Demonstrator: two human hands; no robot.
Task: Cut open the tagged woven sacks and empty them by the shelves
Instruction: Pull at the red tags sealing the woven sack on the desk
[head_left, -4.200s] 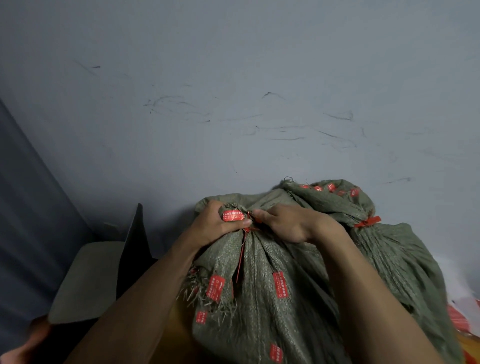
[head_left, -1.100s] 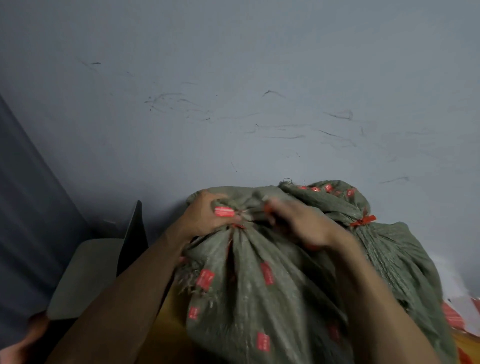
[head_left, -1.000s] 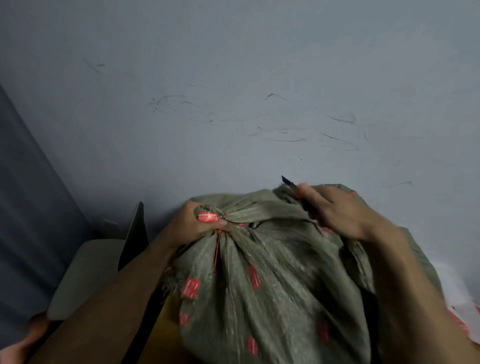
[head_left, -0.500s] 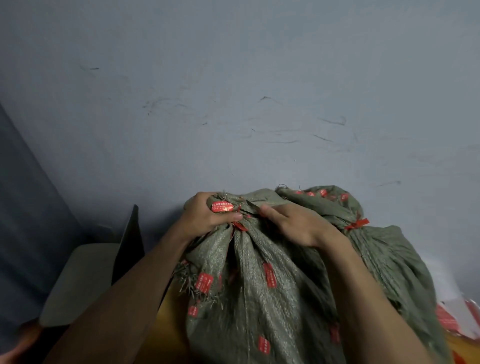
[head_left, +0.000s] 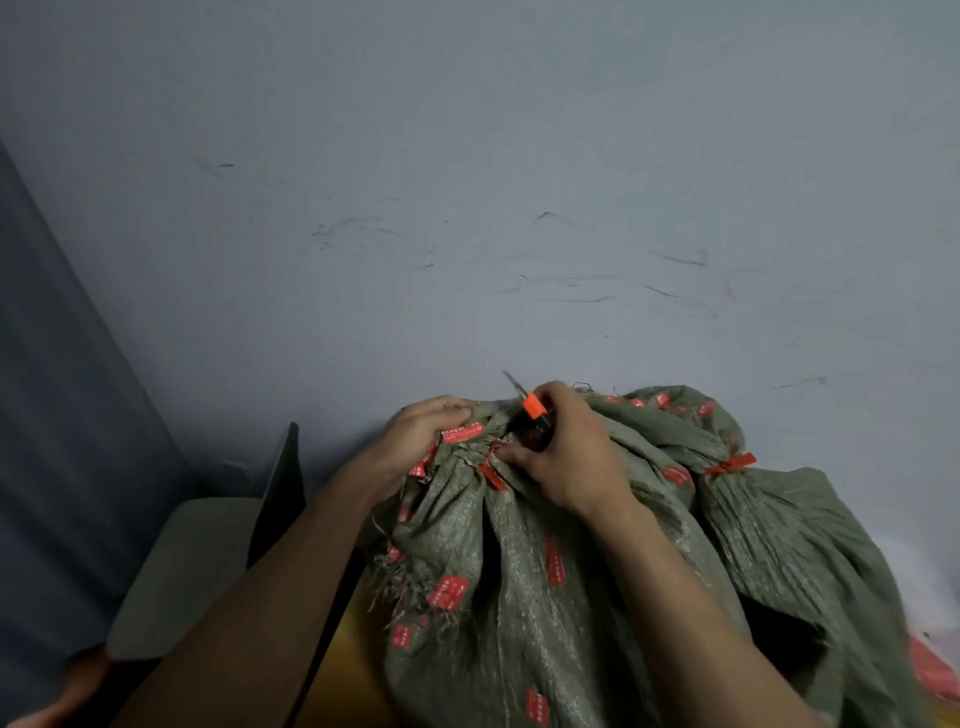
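Note:
A grey-green woven sack (head_left: 519, 587) with several small red tags stands in front of me, its neck gathered and bound by a red tie (head_left: 491, 475). My left hand (head_left: 423, 434) grips the bunched neck on its left side. My right hand (head_left: 563, 452) is closed around an orange-and-black utility knife (head_left: 532, 408) whose blade pokes up and to the left, just above the tied neck. A second sack (head_left: 795, 530) of the same cloth lies behind on the right, closed by its own red tie (head_left: 730, 464).
A scuffed grey floor (head_left: 467, 208) fills the upper view. An open cardboard box with a pale flap (head_left: 182, 571) sits at the lower left, beside a dark blue-grey panel (head_left: 62, 415). Red-and-white packets (head_left: 935, 675) show at the lower right edge.
My right hand lifted off the sack neck, and the knife's orange tip and blade now show above the knot. The left hand kept its grip on the neck.

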